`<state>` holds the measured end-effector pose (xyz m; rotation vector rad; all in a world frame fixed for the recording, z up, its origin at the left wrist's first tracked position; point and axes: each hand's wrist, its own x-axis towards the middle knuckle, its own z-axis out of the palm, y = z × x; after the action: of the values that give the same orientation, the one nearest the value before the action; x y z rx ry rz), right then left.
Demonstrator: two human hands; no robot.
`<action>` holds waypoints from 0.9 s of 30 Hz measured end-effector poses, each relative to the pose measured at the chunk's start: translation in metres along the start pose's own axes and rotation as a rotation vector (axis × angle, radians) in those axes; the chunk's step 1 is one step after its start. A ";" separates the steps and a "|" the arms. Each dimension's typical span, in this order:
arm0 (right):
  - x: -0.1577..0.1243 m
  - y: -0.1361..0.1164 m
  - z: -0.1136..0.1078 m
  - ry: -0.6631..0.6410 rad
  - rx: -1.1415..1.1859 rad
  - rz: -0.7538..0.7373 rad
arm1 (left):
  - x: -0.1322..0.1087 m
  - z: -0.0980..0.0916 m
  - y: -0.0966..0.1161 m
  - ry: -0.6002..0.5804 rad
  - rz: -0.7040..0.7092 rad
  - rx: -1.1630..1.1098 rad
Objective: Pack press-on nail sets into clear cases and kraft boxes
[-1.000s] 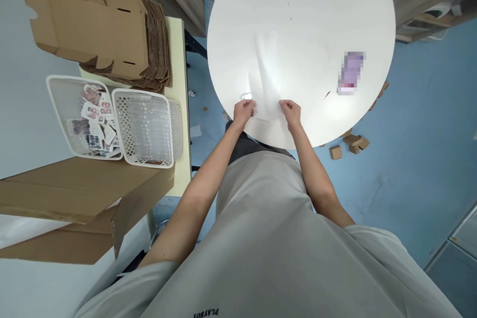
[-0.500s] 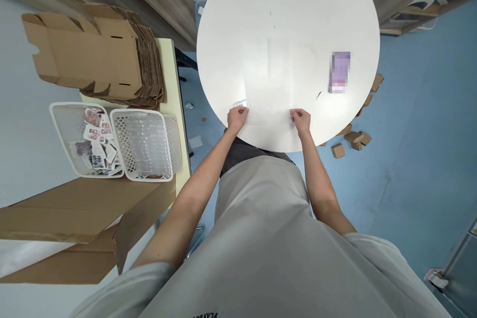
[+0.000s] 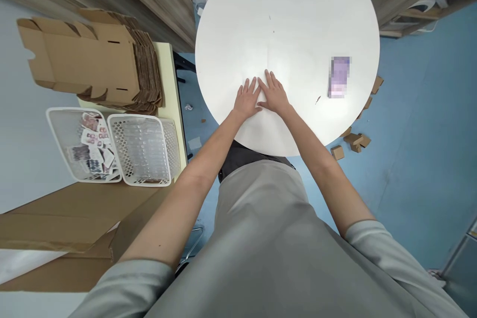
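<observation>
My left hand lies flat on a thin white sheet, its fingers spread and pointing away from me. Close against it, my right hand is also pressed flat with fingers apart. The two hands meet near the thumbs and index fingers. White on white, the sheet's edges barely stand out from the round white table; a faint crease runs up beyond my fingertips. Whatever lies under the palms is hidden.
A blurred purple phone-shaped object lies on the table's right side. Flat cardboard boxes are stacked at left, above a white basket of printed pieces and a basket of clear plastic packs. Small brown boxes lie on the floor.
Both hands have let go of the sheet's near part, moved forward and inward, and opened flat side by side. The small shiny piece by my left hand no longer shows.
</observation>
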<state>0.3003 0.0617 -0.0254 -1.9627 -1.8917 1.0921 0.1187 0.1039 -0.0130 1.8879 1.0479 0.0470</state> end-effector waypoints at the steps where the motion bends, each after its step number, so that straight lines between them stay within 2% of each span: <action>1: 0.010 0.001 0.001 -0.039 -0.009 -0.013 | 0.006 -0.001 -0.005 -0.034 -0.005 0.029; 5: 0.021 0.022 0.001 -0.080 -0.039 -0.016 | 0.010 -0.007 -0.024 -0.079 -0.014 0.070; 11: -0.002 0.070 -0.021 -0.047 -0.085 0.040 | -0.003 -0.010 -0.031 -0.028 -0.029 0.037; 14: -0.014 0.084 -0.028 -0.005 -0.080 0.055 | -0.013 -0.011 -0.030 0.010 -0.054 0.031; 17: -0.031 0.086 -0.029 0.035 -0.070 0.081 | -0.037 -0.014 -0.029 0.047 -0.068 0.044; 20: -0.058 0.077 -0.023 0.067 -0.060 0.122 | -0.073 -0.015 -0.030 0.023 -0.083 0.101; 24: -0.103 0.063 -0.004 0.083 -0.026 0.190 | -0.120 -0.006 -0.036 -0.016 -0.108 0.150; 27: -0.134 0.054 0.013 0.097 0.024 0.266 | -0.142 0.004 -0.039 0.048 -0.171 0.152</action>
<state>0.3467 -0.0755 -0.0197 -2.2569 -1.5951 1.0555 0.0061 0.0121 0.0088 1.9327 1.2726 -0.0884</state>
